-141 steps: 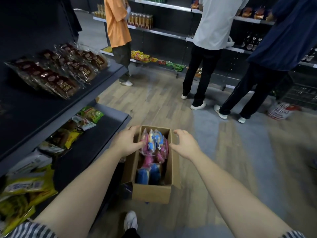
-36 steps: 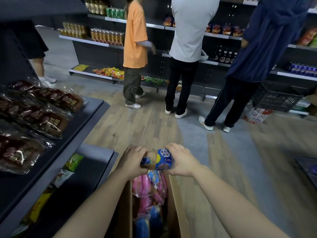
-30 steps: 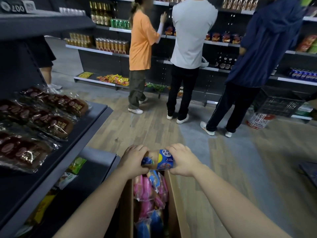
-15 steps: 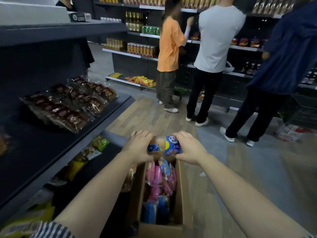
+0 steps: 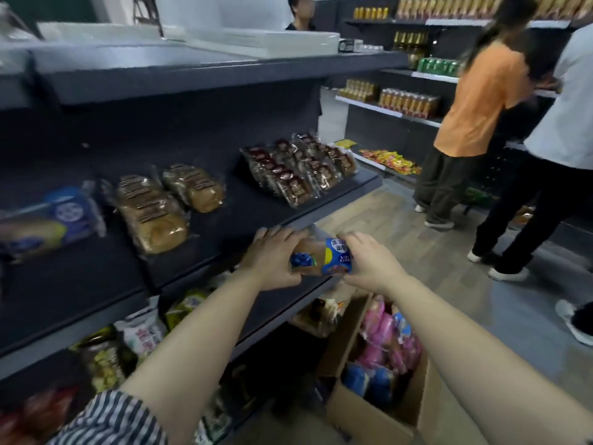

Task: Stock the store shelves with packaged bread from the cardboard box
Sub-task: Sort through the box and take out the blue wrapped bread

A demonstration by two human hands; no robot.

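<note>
1. Your left hand grips the left end of a blue-and-yellow bread packet, fingers curled over its top
2. Your right hand holds the packet's other end, fingers wrapped round it
3. The packet sits between both hands at the front edge of the dark shelf; you cannot tell whether it touches
4. Beyond your left hand, brown bun packs lie on that shelf
5. Below your right forearm stands the cardboard box, with pink and blue packets inside

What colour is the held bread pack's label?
The bread pack label is blue with a yellow patch; head view.
</note>
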